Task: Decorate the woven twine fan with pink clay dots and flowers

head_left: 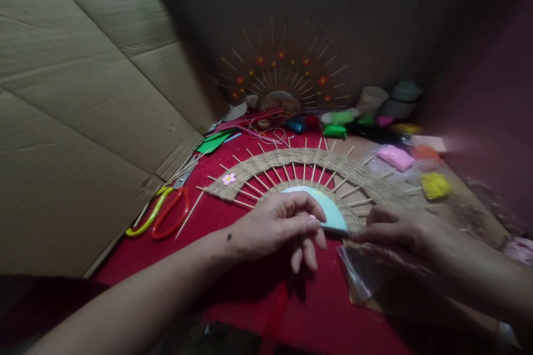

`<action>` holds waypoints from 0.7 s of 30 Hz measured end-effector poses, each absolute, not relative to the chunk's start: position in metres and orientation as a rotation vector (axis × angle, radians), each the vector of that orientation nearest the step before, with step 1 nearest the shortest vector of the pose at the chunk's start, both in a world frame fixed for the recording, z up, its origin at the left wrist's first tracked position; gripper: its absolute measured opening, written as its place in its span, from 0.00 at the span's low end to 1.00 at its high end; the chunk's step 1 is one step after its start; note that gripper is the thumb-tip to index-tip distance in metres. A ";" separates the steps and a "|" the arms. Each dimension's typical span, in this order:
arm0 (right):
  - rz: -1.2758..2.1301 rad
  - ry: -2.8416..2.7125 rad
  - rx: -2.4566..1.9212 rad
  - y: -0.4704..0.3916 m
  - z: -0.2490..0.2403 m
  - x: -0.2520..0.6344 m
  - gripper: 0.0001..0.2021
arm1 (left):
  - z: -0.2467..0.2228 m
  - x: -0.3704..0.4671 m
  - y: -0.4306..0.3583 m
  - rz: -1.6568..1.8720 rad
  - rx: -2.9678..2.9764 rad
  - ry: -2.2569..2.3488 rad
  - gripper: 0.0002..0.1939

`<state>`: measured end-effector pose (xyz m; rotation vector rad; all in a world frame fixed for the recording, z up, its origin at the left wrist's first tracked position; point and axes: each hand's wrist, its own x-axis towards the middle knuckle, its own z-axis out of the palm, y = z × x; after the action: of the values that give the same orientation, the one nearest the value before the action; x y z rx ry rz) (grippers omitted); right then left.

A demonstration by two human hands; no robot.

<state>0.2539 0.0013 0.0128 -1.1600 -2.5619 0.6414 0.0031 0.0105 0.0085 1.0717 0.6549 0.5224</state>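
Note:
My left hand [287,222] is closed in a pinch, with a small pink piece [312,217] that looks like modelling clay between thumb and forefinger. Beneath and beyond it lies a woven fan-shaped piece [308,158] of straw-coloured cord on thin sticks. A pale blue half-round [333,213] fills its centre, partly hidden by my left hand. One pink flower [229,178] with a yellow middle sits on the woven band's left end. My right hand [400,233] has its fingers drawn together above a clear plastic bag [362,274]; what they hold, if anything, is hidden.
Red-and-yellow scissors [171,212] lie left, beside a tall cardboard sheet [91,100]. Pink clay [395,158] and yellow clay [435,185] in plastic lie right. A finished-looking stick fan with red flowers [281,55] stands at the back, near a cup [372,99].

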 end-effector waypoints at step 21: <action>0.333 -2.621 -1.628 -0.020 0.016 0.271 0.07 | 0.022 -0.004 0.011 0.726 1.165 0.879 0.04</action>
<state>0.2707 -0.0198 0.0165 -1.6279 -2.6213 0.3328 -0.0041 0.0111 0.0219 1.1653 0.8792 0.7259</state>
